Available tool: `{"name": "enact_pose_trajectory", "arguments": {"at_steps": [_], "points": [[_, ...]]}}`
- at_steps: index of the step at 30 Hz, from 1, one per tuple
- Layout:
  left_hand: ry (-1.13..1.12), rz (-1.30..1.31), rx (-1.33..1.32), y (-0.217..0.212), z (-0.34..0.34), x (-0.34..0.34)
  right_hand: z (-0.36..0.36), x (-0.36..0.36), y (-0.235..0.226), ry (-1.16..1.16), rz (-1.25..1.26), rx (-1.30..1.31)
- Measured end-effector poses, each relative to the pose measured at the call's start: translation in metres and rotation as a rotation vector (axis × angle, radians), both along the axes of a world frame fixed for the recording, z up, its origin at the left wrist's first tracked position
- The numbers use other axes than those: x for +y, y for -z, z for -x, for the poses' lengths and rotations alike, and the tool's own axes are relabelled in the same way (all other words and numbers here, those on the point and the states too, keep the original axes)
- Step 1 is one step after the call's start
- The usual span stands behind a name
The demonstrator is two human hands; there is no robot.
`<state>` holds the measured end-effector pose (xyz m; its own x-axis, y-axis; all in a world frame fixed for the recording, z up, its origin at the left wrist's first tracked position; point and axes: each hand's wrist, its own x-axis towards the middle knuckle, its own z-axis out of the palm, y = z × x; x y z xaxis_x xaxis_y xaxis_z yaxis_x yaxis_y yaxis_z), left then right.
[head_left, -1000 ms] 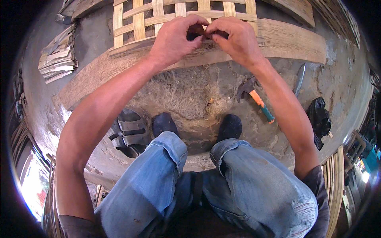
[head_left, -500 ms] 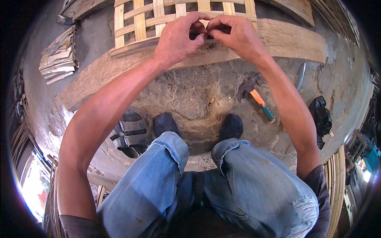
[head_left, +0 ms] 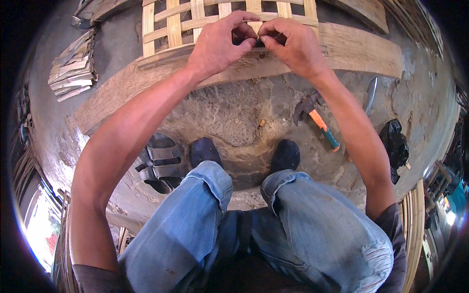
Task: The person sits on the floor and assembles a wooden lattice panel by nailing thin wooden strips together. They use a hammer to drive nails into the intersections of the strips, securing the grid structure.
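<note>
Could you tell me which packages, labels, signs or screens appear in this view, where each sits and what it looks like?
Crumpled black plastic bag: on the concrete floor at right, beyond the orange-and-teal-handled hammer; glossy, lumpy, no label visible.
No labels, signs or screens can be made out.

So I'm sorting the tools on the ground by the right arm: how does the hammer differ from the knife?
The hammer has a dark claw head and an orange handle with a teal grip; the knife is a slim, pale grey blade with no bright colour. The hammer lies close beside the right forearm; the knife lies farther out. The hammer looks bulkier, the knife thin. Both rest flat on the ground, untouched.
</note>
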<state>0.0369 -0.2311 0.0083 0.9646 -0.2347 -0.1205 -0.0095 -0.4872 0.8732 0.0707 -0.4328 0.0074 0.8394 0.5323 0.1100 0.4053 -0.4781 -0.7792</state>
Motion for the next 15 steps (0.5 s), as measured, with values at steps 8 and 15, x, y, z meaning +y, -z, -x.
{"name": "enact_pose_trajectory", "arguments": {"at_steps": [8, 15], "points": [[-0.015, 0.007, 0.028, 0.001, -0.002, -0.004, 0.005, 0.001, 0.010, 0.021, -0.016, -0.169], [-0.037, -0.003, -0.004, 0.003, -0.002, -0.003, -0.011, -0.004, 0.008, -0.009, -0.106, 0.229]]}}
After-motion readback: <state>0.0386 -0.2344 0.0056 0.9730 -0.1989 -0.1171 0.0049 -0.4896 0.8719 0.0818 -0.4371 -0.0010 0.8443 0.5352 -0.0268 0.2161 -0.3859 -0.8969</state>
